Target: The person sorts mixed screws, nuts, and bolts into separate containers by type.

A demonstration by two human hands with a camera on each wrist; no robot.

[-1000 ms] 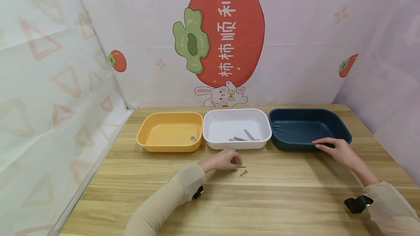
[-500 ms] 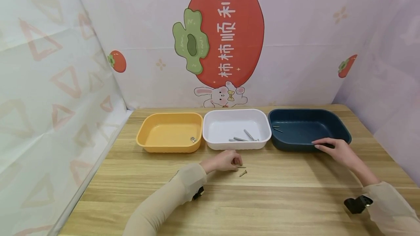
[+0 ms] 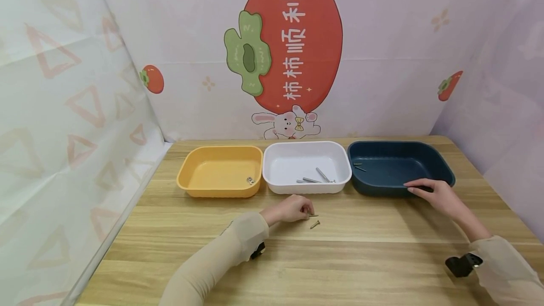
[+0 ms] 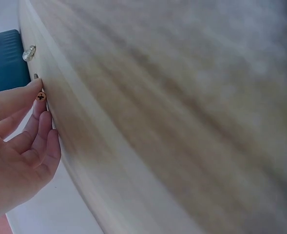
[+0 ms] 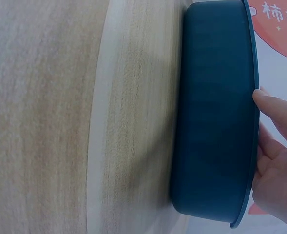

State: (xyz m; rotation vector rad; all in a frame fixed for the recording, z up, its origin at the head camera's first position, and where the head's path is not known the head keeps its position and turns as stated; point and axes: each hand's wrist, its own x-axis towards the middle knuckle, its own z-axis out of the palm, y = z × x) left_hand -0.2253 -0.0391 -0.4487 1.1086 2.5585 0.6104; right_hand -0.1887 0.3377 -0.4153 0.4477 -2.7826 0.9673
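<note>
On the table in front of the white bin, my left hand [image 3: 293,208] pinches a brass-coloured screw [image 3: 313,215] between thumb and fingers. Its cross-slotted head [image 4: 41,97] faces the left wrist camera, while its tip peeks out past the thumb. A second screw [image 3: 315,224] lies on the wood just beside the fingertips. My right hand [image 3: 435,196] holds the front rim of the dark blue bin [image 5: 214,117], with the thumb on the rim's edge and the other fingers partly hidden behind it. Inside that bin, a couple of screws [image 3: 360,169] lie at the left.
A white bin [image 3: 308,189] with several silver bolts [image 3: 312,180] stands in the middle, touching its neighbours. To its left is a yellow bin [image 3: 218,192] holding small nuts [image 3: 250,181]. The wooden table [image 3: 340,268] extends toward me, and a patterned cloth backs it.
The left fingers have closed in slightly on the screw, which has shifted a little. The right hand and the bins have stayed in place.
</note>
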